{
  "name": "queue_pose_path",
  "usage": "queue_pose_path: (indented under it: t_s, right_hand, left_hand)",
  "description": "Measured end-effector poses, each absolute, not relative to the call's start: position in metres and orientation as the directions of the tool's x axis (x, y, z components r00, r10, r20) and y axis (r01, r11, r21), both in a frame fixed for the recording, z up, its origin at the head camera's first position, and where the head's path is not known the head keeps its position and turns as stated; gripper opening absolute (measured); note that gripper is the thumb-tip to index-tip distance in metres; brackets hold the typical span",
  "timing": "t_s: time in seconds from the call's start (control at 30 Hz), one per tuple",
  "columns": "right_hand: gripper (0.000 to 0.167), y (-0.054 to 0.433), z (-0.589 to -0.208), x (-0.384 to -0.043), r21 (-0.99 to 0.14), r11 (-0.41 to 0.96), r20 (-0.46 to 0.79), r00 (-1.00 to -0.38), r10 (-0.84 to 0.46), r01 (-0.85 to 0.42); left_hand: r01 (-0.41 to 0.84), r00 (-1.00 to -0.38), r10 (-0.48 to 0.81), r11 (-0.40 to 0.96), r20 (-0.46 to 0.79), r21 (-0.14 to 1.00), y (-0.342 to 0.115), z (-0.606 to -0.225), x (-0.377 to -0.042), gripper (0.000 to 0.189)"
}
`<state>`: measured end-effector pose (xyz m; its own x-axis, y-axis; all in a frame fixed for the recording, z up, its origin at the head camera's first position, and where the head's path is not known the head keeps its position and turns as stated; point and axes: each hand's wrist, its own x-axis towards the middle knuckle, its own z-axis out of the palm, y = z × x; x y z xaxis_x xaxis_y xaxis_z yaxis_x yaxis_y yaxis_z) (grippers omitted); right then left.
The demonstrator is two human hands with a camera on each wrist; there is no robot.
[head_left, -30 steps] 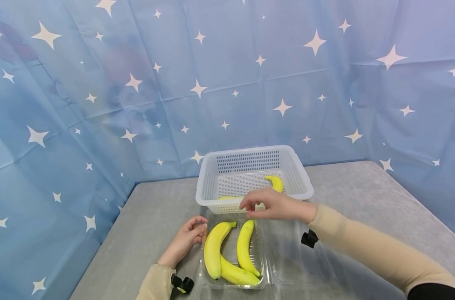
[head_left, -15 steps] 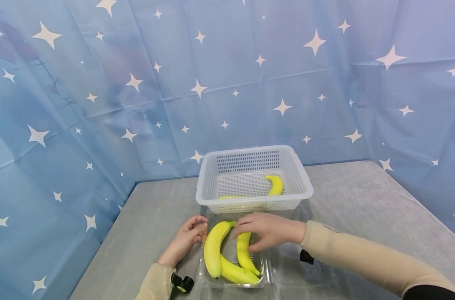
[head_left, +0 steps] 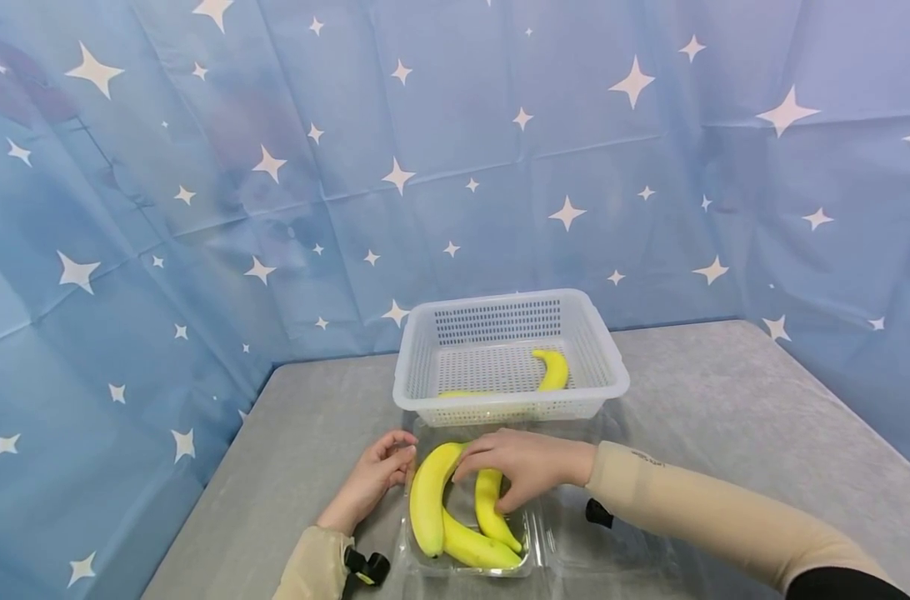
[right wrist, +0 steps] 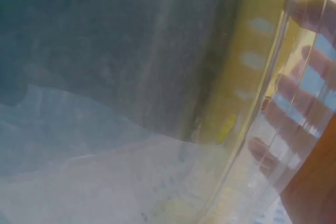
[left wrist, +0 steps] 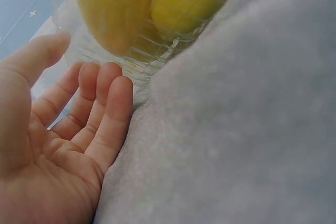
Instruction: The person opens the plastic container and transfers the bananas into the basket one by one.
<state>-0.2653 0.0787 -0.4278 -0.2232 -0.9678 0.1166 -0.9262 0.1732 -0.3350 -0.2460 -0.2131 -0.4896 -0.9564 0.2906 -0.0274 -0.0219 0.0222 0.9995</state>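
Several yellow bananas lie in a clear plastic box: a left banana, a right banana and a lower banana. My right hand reaches over the right banana, its thumb at that banana's right side. Its spread fingers stretch toward the left banana's top, hiding both upper ends. In the right wrist view, the right hand appears through clear plastic. My left hand stays by the box's left wall, holding nothing. Its fingers bend loosely in the left wrist view, fingertips close to the wall.
A white perforated basket stands behind the box, with a curved banana and another banana inside. The box's clear lid lies unfolded to the right on the grey tabletop. A blue starred curtain surrounds the table.
My right hand has come down from the basket's front rim to the bananas in the box, then shifted slightly left, fingers and thumb spreading wider. The left hand has stayed in place.
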Motion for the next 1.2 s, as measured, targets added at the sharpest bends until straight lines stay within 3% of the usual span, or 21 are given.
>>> queue_pose_path:
  t_s: [0.17, 0.4, 0.77, 1.2]
  right_hand:
    - [0.056, 0.079, -0.428, -0.267, -0.329, 0.179, 0.09, -0.219, -0.971, -0.927]
    - [0.051, 0.078, -0.426, -0.269, -0.358, 0.238, 0.022, -0.263, -0.964, -0.903]
    - [0.034, 0.073, -0.425, -0.268, -0.371, 0.292, -0.042, -0.298, -0.954, -0.882]
    - [0.045, 0.066, -0.422, -0.263, -0.295, 0.352, -0.067, -0.348, -0.935, -0.888]
  left_hand:
    - [-0.027, -0.957, 0.287, 0.027, -0.033, 0.999, -0.212, -0.489, -0.245, 0.035]
    - [-0.036, -0.961, 0.273, 0.029, -0.042, 0.999, -0.212, -0.49, -0.247, 0.036]
    - [-0.038, -0.961, 0.273, 0.025, -0.044, 0.999, -0.213, -0.49, -0.247, 0.034]
    - [-0.026, -0.963, 0.267, 0.037, -0.035, 0.999, -0.212, -0.488, -0.245, 0.031]
